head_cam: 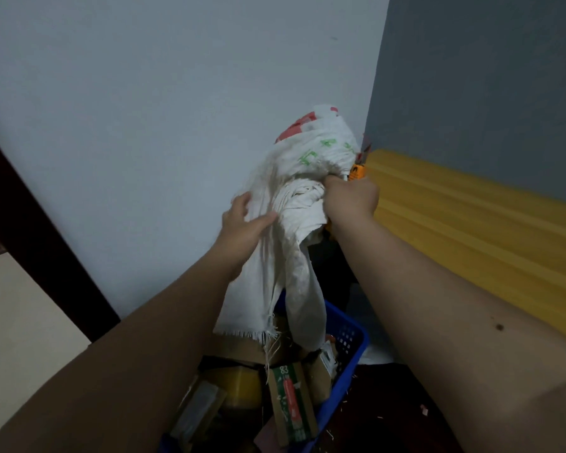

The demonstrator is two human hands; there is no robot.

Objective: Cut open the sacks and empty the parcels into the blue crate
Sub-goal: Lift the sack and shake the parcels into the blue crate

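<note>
Both hands hold a white woven sack (pixel 285 223) up in front of the pale wall, its frayed cut edge hanging down below the wrists. The left hand (pixel 242 223) grips a fold of the cloth on the sack's left side, thumb laid across the fabric and fingers behind it. The right hand (pixel 352 199) is clenched on the bunched middle of the sack, knuckles toward the camera — the same fist also holds an orange utility knife (pixel 358 168), whose tip pokes up just above the hand and beside the sack's green lettering. Red print shows on the top of the sack, above the right hand.

Directly below the hands, under the dangling open end, sits the blue crate (pixel 347 351). It holds parcels (pixel 291 407): brown cardboard boxes, one with a green and red label, and a yellowish wrapped item further left beneath the left forearm. The sack's loose threads trail down onto these boxes.

To the right of the right arm runs a yellow surface (pixel 471 210) — ribbed, stretching off to the right against the grey wall. Small scraps lie on the dark floor (pixel 392 416) under the right forearm
</note>
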